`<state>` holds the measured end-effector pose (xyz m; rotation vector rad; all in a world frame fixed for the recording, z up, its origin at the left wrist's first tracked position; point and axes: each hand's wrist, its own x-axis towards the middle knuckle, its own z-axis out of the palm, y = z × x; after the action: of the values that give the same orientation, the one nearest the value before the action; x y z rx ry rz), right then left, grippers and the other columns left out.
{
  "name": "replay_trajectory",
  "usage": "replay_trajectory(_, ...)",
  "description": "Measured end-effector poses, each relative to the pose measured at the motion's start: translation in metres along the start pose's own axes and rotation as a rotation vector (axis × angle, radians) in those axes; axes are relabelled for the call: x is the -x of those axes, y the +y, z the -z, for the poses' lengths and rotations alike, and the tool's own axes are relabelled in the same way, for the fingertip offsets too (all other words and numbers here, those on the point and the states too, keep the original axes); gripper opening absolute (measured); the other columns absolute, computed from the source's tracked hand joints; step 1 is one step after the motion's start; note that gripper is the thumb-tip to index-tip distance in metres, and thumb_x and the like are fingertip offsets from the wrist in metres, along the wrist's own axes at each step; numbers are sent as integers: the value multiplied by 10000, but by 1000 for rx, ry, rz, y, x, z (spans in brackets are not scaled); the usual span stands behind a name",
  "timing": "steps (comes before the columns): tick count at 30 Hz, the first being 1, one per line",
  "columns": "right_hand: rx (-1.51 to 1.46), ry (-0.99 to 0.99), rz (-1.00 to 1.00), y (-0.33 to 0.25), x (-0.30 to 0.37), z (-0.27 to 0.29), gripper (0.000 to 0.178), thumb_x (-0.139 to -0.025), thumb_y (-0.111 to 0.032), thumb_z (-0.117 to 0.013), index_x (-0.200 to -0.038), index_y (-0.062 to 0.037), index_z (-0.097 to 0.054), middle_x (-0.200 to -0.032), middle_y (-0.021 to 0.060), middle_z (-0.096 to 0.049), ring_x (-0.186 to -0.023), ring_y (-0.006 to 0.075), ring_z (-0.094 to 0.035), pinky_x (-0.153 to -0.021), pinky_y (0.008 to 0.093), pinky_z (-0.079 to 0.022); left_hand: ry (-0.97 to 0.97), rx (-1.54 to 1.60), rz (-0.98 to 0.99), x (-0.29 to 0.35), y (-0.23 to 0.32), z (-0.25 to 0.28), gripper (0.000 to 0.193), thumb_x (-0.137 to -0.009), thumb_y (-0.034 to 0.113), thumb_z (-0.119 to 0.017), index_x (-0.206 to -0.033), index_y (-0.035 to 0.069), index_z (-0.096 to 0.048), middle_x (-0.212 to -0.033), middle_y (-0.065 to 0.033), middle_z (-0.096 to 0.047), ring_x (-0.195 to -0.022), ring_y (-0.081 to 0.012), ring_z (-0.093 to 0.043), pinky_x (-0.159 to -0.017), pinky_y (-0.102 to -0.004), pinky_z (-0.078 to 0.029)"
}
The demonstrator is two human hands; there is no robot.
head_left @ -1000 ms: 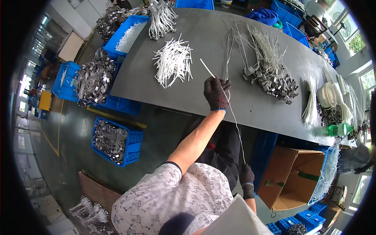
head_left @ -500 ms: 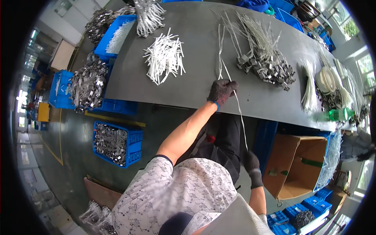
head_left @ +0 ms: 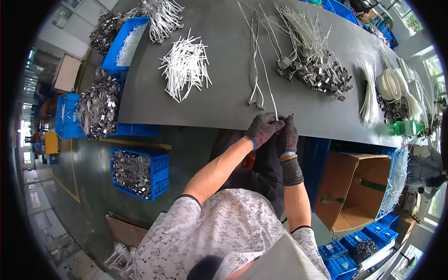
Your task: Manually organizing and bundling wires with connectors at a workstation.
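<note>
Up comes the right hand (head_left: pixel 289 133), grip unclear, joining the left hand (head_left: pixel 265 128), pinching the wire (head_left: pixel 274 105): two-handed work now, seemingly.

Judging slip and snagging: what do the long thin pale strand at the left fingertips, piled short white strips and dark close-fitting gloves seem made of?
Long thin pale strand: perhaps dull plastic-coated wire; slim, gently bent, core hidden.
Short white strips: probably matte plastic; uniform, some slightly bent.
Dark close-fitting gloves: likely knitted fabric; dull, grainy surface.
</note>
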<state>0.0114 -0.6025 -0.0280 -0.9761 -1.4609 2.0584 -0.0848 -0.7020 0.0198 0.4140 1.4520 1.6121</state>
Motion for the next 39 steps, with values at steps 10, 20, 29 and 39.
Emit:
replay_trajectory(10,66,-142,-171,-22,-179,5,507,-978,-317,-645,-1397,-40,-570,-1034,173,-723,-773,220,-702,-621,371,-563,88,-837,20,-74,35,115,355,-977,385,-606,-1044,63,-739,-933,-122,-741,-875,-268,-719,-789,-423,-572)
replay_trajectory(20,781,216,6,-16,-183,11,416,-952,-327,-675,-1175,24,-672,-999,115,-719,-813,203,-696,-696,356,-556,839,-1307,363,-102,25,244,318,-915,342,-628,-1071,79,-715,-1069,-209,-734,-994,-413,-716,-816,-527,-582)
replay_trajectory(29,544,-511,101,-24,-46,89,271,-948,-140,-615,-1197,-34,-615,-941,126,-687,-785,242,-690,-644,333,-544,813,-1282,251,-111,-15,286,258,-915,263,-594,-1018,77,-741,-1169,-196,-723,-1052,-368,-720,-840,-516,-588)
replay_trajectory(39,1668,-471,-561,143,207,273,264,-884,-210,-612,-1066,-56,-725,-1074,231,-720,-1032,419,-690,-886,488,-549,521,498,186,-55,-24,230,90,-931,128,-668,-890,54,-696,-837,-63,-714,-769,-154,-693,-638,-296,-561)
